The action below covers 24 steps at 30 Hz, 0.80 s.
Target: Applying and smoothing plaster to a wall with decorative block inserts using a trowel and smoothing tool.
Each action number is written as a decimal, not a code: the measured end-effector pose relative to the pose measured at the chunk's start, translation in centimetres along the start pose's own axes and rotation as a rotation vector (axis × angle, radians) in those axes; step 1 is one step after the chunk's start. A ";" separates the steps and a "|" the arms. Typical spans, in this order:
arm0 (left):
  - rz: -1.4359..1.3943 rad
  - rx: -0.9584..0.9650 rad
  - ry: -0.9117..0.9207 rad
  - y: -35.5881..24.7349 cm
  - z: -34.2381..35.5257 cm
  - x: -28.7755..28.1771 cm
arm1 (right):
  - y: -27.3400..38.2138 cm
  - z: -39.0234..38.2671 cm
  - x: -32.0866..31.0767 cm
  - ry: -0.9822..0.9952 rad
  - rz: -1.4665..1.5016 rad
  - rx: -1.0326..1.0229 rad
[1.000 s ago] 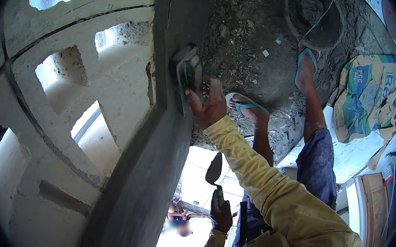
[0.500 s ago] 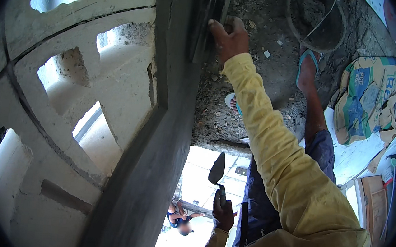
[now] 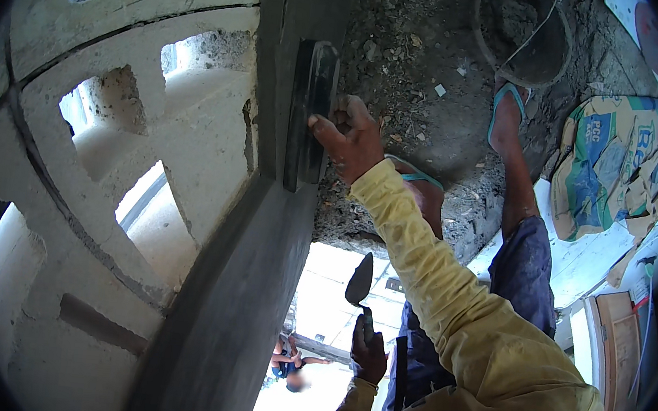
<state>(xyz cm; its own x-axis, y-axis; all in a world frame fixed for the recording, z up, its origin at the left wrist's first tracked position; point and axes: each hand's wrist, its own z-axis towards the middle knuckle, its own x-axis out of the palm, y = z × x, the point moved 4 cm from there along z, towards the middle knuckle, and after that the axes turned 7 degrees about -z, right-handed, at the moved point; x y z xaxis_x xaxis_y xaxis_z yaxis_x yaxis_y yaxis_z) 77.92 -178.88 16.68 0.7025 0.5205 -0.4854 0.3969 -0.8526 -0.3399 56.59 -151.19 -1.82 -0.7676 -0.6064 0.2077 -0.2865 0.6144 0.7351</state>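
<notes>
My right hand (image 3: 351, 136), in a yellow sleeve, is closed around a dark rectangular plastering float (image 3: 306, 116). The float lies flat along the grey plastered wall face (image 3: 284, 217), beside its edge. Most of the float's handle is hidden by my fingers. Lower in the view, my left hand (image 3: 370, 358) grips a pointing trowel (image 3: 360, 278) by its handle. The trowel's dark leaf-shaped blade points away from me, apart from the wall, and I cannot make out any mortar on it.
Pale openwork blocks (image 3: 114, 129) fill the left side. A round mortar bucket (image 3: 524, 34) stands at the far right near my sandalled foot (image 3: 505, 115). Torn cement bags (image 3: 606, 165) lie to the right, and another person (image 3: 291, 367) sits below on the bright floor.
My right hand has drawn the float toward me along the wall, from the top of the view. One foot shows more beside my sleeve. My left hand with the trowel is nearly still.
</notes>
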 end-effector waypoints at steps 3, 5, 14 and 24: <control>-0.064 -0.120 -0.041 0.4 0.0 -0.1 | -1.5 -2.2 0.6 -0.048 0.159 0.007; 0.005 -0.070 -0.033 -0.1 0.2 -0.2 | -2.1 -3.9 1.0 -0.053 0.170 -0.043; -0.175 -0.239 -0.056 -1.4 0.0 -0.3 | -0.2 -1.8 0.7 -0.237 -0.214 -0.238; -0.155 -0.264 -0.022 -0.7 -0.2 -0.1 | 5.2 9.9 -3.7 -0.450 -0.308 -0.326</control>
<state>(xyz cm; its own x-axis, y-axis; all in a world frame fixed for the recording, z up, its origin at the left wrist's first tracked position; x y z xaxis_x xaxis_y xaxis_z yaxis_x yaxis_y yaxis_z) 77.72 -178.38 17.13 0.6097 0.6433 -0.4630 0.6400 -0.7442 -0.1913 52.29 -140.77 -5.20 -0.8638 -0.4157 -0.2846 -0.3982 0.2174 0.8911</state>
